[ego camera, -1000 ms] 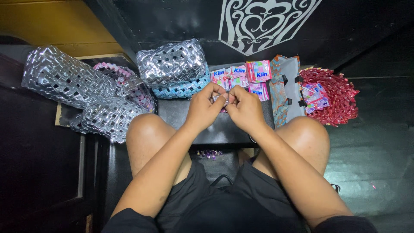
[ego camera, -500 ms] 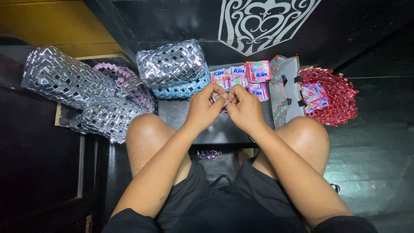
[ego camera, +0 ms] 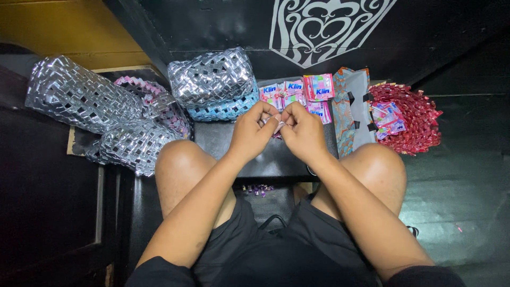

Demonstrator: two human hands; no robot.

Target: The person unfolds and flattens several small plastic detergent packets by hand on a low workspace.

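L hand (ego camera: 254, 130): fingertips pinched shut on small folded strip (ego camera: 277, 125), above dark stool (ego camera: 255, 154) betw. knees.
R hand (ego camera: 304, 130): also pinching same strip, touching L fingers.
Behind hands: pink sachets (ego camera: 308, 90) in a row.
Left: silver woven bags (ego camera: 212, 77), one w/ blue base.
Right: red woven basket (ego camera: 419, 125), grey folded bag (ego camera: 353, 109) beside it.

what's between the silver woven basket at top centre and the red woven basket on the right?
Head view: between the silver woven basket and the red woven basket lie pink sachets, then a teal-and-grey pouch.
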